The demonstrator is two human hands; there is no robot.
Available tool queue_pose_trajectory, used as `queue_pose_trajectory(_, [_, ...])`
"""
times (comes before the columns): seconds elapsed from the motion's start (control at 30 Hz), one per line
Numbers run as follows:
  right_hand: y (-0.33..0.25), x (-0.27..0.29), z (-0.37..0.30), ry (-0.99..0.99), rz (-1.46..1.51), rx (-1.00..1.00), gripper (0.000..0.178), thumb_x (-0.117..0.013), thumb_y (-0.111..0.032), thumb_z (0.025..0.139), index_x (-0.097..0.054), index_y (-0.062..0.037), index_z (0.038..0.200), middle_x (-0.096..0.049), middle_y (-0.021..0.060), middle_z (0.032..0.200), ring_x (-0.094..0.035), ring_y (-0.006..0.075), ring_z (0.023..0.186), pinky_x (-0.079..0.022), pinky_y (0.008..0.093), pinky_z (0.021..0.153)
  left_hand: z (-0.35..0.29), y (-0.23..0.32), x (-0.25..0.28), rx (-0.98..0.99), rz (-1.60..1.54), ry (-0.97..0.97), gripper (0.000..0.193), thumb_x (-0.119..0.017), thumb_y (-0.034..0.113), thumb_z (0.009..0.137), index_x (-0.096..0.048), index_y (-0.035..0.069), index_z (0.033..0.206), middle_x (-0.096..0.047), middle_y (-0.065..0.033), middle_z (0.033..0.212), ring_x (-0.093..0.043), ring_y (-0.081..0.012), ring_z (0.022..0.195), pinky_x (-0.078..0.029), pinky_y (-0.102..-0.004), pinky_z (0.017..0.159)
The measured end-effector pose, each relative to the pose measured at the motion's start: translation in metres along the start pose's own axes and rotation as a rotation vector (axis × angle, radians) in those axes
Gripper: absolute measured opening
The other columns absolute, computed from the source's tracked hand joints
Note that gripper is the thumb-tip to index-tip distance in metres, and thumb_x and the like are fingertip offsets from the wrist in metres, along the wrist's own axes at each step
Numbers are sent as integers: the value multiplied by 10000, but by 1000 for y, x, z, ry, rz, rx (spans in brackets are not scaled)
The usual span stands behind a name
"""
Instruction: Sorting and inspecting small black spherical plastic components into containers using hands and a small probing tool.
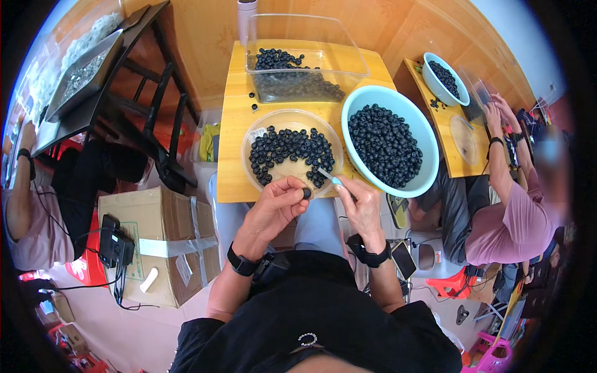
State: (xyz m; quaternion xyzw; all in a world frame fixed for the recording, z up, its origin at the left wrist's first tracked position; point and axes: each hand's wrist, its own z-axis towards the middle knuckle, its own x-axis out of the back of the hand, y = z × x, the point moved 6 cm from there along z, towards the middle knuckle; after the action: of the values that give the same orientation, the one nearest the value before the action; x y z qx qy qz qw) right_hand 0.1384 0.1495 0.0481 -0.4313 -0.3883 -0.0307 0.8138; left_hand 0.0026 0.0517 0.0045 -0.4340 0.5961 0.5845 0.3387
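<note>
My left hand (277, 208) pinches one round black bead (306, 193) between thumb and fingertips, just over the near rim of a shallow clear round tray (291, 169). In my right hand (362, 210) is a slim tool (326, 174) with a pale blue handle and a narrow metal tip, like a small knife. Its tip points left over the tray, a little above and right of the held bead. Many black beads (292, 144), some showing a pale hole, lie in the tray. Right of it, a light blue bowl (429, 163) is heaped with more.
Behind the tray on the wooden table (232, 133) stands a clear rectangular box (357, 62) with black beads. A cardboard box (149, 214) sits on the floor at left. One person (516, 217) works at a second table on the right; another person (37, 227) sits at far left.
</note>
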Motion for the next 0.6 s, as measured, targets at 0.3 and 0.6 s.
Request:
queue_pose_trajectory(0.3, [-48, 8, 1, -97, 36, 143, 228, -667, -129, 796, -664, -35, 1004, -629, 126, 753, -612, 264, 602, -468, 333, 535, 4, -3, 8, 1, -26, 34, 144, -603, 8, 841, -591, 11, 985, -648, -94, 887, -657, -153, 773, -557, -239, 704])
queue_pose_trajectory(0.6, [-50, 0, -3, -106, 19, 219, 274, -690, -144, 772, -657, -50, 1028, -586, 106, 693, -593, 280, 578, -464, 351, 507, 4, -4, 8, -8, -28, 17, 171, -601, 8, 838, -580, 5, 1008, -651, -103, 895, -662, -162, 786, -559, -241, 722])
